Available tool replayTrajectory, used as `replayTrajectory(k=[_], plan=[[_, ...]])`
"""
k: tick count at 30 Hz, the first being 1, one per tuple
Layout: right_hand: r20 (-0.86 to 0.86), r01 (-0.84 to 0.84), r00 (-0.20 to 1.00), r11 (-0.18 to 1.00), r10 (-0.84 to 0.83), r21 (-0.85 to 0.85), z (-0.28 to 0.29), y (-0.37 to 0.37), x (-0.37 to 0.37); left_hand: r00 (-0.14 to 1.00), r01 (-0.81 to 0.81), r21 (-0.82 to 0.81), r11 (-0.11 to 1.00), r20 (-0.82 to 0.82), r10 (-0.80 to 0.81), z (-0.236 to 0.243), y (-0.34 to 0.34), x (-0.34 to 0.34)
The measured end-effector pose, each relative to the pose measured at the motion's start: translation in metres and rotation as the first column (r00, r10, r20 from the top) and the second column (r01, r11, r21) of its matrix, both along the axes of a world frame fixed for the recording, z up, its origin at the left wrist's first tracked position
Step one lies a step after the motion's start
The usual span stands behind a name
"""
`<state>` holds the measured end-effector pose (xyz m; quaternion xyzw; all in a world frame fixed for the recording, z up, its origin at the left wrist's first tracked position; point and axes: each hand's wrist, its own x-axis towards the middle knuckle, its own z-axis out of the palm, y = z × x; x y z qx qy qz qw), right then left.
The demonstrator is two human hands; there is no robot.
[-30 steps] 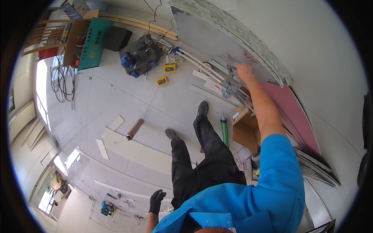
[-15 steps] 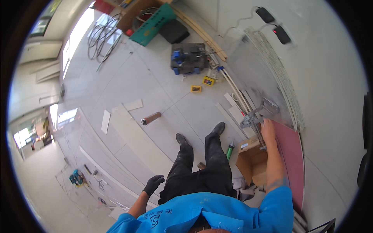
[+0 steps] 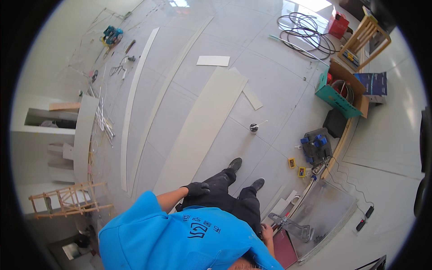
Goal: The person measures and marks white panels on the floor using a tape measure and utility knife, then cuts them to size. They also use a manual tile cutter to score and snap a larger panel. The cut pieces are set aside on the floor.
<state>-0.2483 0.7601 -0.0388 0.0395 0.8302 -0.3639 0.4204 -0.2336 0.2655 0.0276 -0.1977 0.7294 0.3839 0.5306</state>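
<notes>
My left hand [image 3: 196,189], in a black glove, lies on my left thigh with its fingers stretched out and nothing visible in them. Low on the right, my bare right hand [image 3: 267,233] is beside my right leg. Its fingers are partly hidden, and whether it holds anything cannot be made out. Just beyond it sits a grey metal tool with a loop handle [image 3: 307,232], beside long pale strips. A dark red board [image 3: 285,250] lies below that tool, close to my right forearm.
A long cream panel [image 3: 202,119] lies on the floor ahead, with an offcut [image 3: 213,60] at its far end. A caulk-like tube [image 3: 254,128] stands nearby. To the right are a black toolbox [image 3: 317,146] and a green box [image 3: 337,96]. A wooden frame [image 3: 72,200] stands at left.
My view has swung left, so the floor items appear farther right. My left hand has come onto my thigh. My right hand has moved off the grey tool toward my leg.
</notes>
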Motion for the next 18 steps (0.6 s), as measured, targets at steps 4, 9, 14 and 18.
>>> replayTrajectory(k=[4, 9, 14, 18], plan=[[0.135, 0.014, 0.990, 0.993, -0.031, 0.121, 0.013, -0.032, -0.138, 0.856, -0.517, -0.078, 0.853, -0.077, 0.512, -0.033, -0.005, 0.098], [0.151, -0.316, 0.943, 0.942, 0.297, 0.116, 0.031, -0.123, -0.246, 0.779, -0.625, -0.156, 0.765, -0.178, 0.601, -0.059, 0.027, 0.185], [0.197, -0.337, 0.921, 0.941, 0.335, -0.028, 0.062, -0.259, -0.281, 0.452, -0.892, -0.093, 0.442, -0.181, 0.874, -0.080, 0.053, 0.199], [0.248, -0.468, 0.839, 0.875, 0.484, -0.122, 0.074, -0.339, -0.276, 0.115, -0.987, 0.087, 0.134, -0.196, 0.974, -0.051, 0.037, 0.174]])
